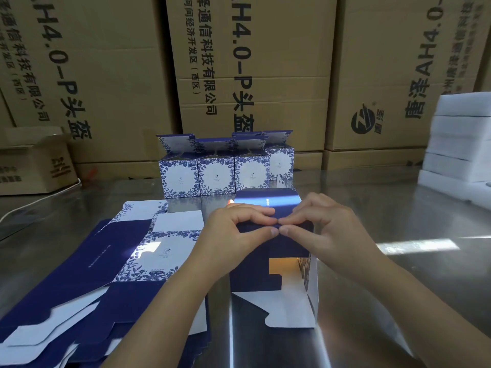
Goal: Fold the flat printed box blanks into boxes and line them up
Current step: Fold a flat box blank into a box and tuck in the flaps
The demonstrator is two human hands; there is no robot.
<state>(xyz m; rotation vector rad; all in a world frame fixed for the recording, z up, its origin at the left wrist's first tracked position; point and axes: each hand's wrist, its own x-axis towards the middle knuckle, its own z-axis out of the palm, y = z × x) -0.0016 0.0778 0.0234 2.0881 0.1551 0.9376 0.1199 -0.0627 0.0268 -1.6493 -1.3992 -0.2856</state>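
Steel tabletop (398, 208) w/ cartons (265, 62) stacked behind; L hand (233, 232) & R hand (328, 229) both pinch half-folded box (249, 277) flap.

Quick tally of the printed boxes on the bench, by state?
standing boxes: 4 visible
half-folded box, pinched by left hand and right hand: 1
pile of flat blanks: 1, sheets uncountable
Total: 5 boxes, 1 pile

Packing bench in a warehouse.
Brown corrugated cartons with black lettering (265, 75) stand stacked behind a shiny steel worktable (398, 274) bearing stacked white foam slabs (462, 144), flat blue-and-white printed box blanks (106, 261) and a row of folded boxes (215, 176).
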